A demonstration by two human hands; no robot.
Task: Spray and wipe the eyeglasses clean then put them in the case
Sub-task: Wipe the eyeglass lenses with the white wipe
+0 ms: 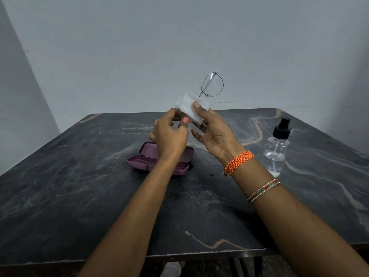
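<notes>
Both hands hold the eyeglasses [212, 84] above the open case [148, 156]. The right hand [214, 128] pinches a white cloth [189, 105] over the lower lens; the left hand [169, 132] curls beside it, its grip unclear.

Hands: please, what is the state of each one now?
Left hand: fingers curled, pinching the white cloth.
Right hand: holds the cloth, thumb on it, around the eyeglasses.

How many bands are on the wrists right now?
2, both on the right forearm: an orange braided band at the wrist, and a thin beaded bangle further up the arm. The left wrist shows none; its underside is hidden.
</notes>
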